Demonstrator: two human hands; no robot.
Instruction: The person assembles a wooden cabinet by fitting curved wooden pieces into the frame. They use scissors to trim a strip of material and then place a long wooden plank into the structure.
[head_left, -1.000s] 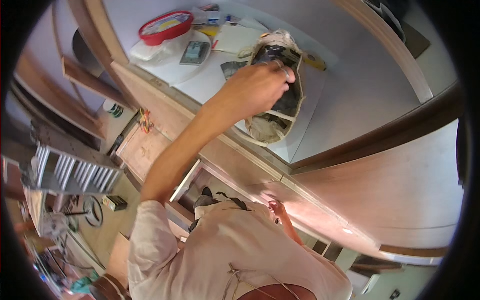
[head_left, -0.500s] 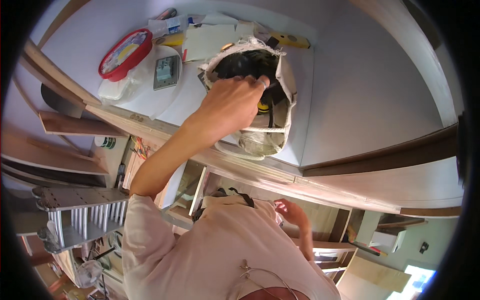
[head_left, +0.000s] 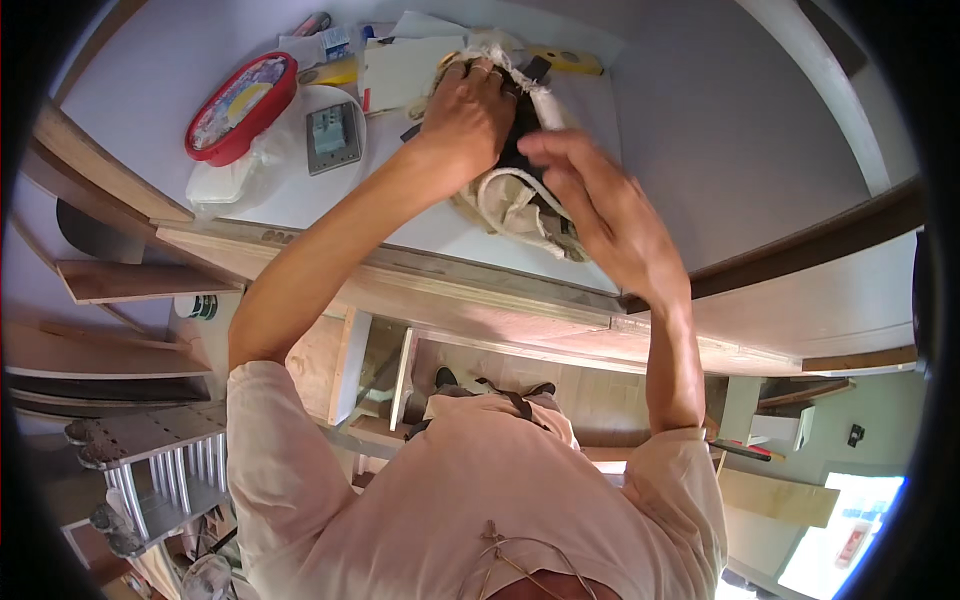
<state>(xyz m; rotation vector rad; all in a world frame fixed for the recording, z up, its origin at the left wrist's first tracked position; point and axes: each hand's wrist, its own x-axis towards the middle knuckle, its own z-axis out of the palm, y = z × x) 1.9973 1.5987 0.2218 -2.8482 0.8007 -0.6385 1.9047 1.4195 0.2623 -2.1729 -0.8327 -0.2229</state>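
Observation:
A beige cloth tool bag (head_left: 510, 200) with a dark inside lies on a white tabletop (head_left: 700, 120). My left hand (head_left: 470, 115) is pressed down into the bag's opening, fingers closed on its upper rim. Coming in from the right, my right hand (head_left: 600, 215) hovers over the bag's near side with fingers spread, holding nothing. What is inside the bag is hidden under my left hand.
A red-rimmed oval tub (head_left: 240, 105), a clear plastic bag, a small grey device (head_left: 332, 137), papers (head_left: 405, 65) and a yellow tool (head_left: 580, 62) lie at the table's far side. A wooden rail (head_left: 400, 275) edges the table; an aluminium ladder (head_left: 150, 470) stands lower left.
My right hand has risen from near my chest to the bag. My left hand moved deeper onto the bag's far rim. The view shifted down and right.

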